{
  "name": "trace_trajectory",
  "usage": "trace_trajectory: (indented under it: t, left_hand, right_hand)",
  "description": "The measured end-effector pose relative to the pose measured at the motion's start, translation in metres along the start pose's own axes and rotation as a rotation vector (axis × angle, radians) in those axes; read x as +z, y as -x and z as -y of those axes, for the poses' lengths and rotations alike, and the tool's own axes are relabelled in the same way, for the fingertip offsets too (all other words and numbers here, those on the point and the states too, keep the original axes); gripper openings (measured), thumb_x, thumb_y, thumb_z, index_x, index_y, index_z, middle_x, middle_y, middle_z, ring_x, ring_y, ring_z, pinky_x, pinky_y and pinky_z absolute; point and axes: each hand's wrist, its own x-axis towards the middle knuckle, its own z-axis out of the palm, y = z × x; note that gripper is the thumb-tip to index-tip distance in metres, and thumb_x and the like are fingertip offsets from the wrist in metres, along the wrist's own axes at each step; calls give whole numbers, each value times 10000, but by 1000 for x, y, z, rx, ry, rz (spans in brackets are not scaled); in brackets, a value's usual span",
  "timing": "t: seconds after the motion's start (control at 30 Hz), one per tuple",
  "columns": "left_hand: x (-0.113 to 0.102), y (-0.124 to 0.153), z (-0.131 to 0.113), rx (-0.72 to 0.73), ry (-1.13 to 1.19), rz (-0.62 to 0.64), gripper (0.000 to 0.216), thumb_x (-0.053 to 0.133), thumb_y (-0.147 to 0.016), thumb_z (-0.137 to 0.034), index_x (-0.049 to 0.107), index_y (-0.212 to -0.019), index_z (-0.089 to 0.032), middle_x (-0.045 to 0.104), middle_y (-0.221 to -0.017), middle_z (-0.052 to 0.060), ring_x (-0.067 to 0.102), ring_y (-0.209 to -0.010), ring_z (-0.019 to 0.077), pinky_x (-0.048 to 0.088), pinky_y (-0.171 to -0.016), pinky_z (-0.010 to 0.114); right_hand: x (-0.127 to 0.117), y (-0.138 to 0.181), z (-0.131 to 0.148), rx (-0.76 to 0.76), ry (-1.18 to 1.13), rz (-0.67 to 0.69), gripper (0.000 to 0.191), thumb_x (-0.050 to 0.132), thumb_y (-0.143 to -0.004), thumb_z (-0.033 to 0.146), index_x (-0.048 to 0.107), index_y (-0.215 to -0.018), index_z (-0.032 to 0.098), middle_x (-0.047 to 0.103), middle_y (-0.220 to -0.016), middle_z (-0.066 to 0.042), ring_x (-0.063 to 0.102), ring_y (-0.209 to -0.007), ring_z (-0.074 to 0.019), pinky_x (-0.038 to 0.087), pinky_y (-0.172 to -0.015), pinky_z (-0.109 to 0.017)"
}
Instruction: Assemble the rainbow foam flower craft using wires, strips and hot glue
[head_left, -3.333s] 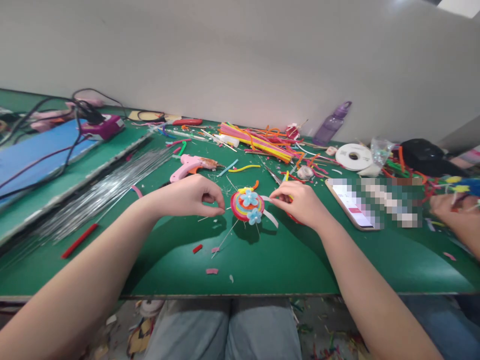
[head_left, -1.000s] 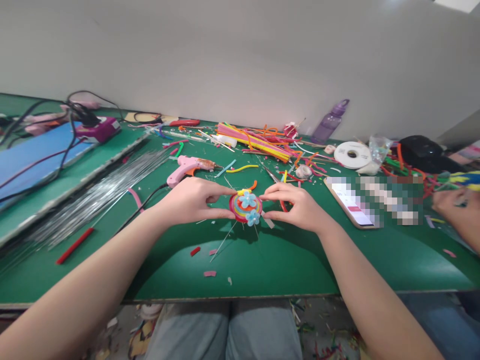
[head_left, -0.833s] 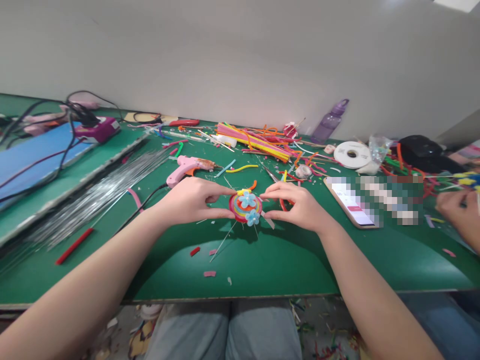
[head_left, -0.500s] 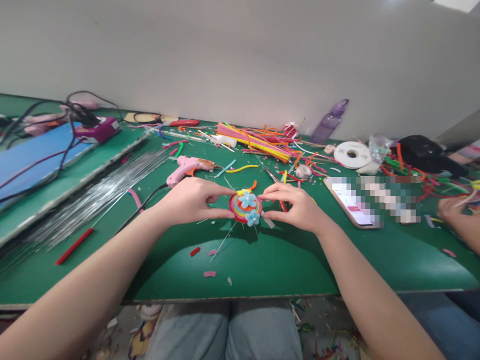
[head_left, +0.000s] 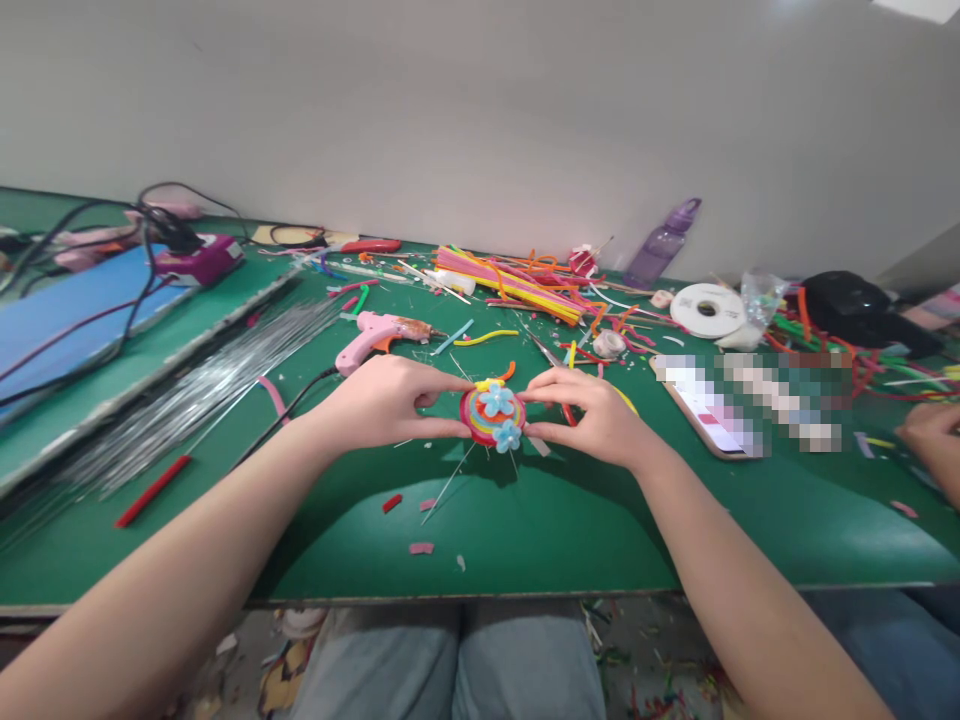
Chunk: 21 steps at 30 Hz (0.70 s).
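Between my two hands is a small round craft piece [head_left: 486,424] with coloured rings in red, yellow and blue. Two light-blue flowers [head_left: 496,399] with pale centres sit on its face, and a bit of yellow shows at its top. The thumb and forefinger of my left hand [head_left: 401,402] grip its left edge. My right hand [head_left: 585,412] pinches the right edge the same way. Thin wires [head_left: 448,483] show below the piece; whether they join it I cannot tell. A pink glue gun [head_left: 382,335] lies just beyond my left hand.
Pipe cleaners [head_left: 510,283] lie heaped at the back. A bundle of thin wires [head_left: 217,390] is on the left, near a purple power strip [head_left: 201,262]. To the right are a phone [head_left: 701,410], a white spool [head_left: 706,309], a purple bottle [head_left: 664,243] and another person's hand [head_left: 934,435].
My hands and the round piece stay almost as they were. The other person's hand at the far right has shifted a little further right. The whole view has moved very slightly.
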Motion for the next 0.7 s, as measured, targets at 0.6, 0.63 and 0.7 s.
trace_trajectory:
  t: [0.6, 0.63, 0.7]
  left_hand:
    - [-1, 1, 1, 9, -30, -10, 467, 625, -801, -549, 707, -1106, -206, 487, -507, -60, 377, -435, 67, 285, -472, 212]
    - [-1, 1, 1, 8, -29, -10, 469, 625, -800, -549, 708, -1104, -202, 489, -507, -59, 379, -436, 67, 285, -472, 211]
    - [-1, 1, 1, 9, -28, -9, 473, 623, -802, -550, 709, -1104, -195, 490, -506, -58, 378, -434, 67, 285, -472, 212]
  right_hand:
    - [2, 2, -1, -21, 21, -26, 373, 723, -774, 404, 666, -1091, 218, 651, -1072, -68, 618, -982, -201, 488, -863, -380]
    - [2, 2, -1, -21, 18, -23, 363, 717, -780, 396, 667, -1093, 219, 652, -1067, -66, 618, -979, -200, 487, -862, -377]
    - [2, 2, -1, -23, 18, -19, 350, 711, -789, 382, 670, -1097, 221, 654, -1063, -64, 618, -980, -199, 485, -865, -375]
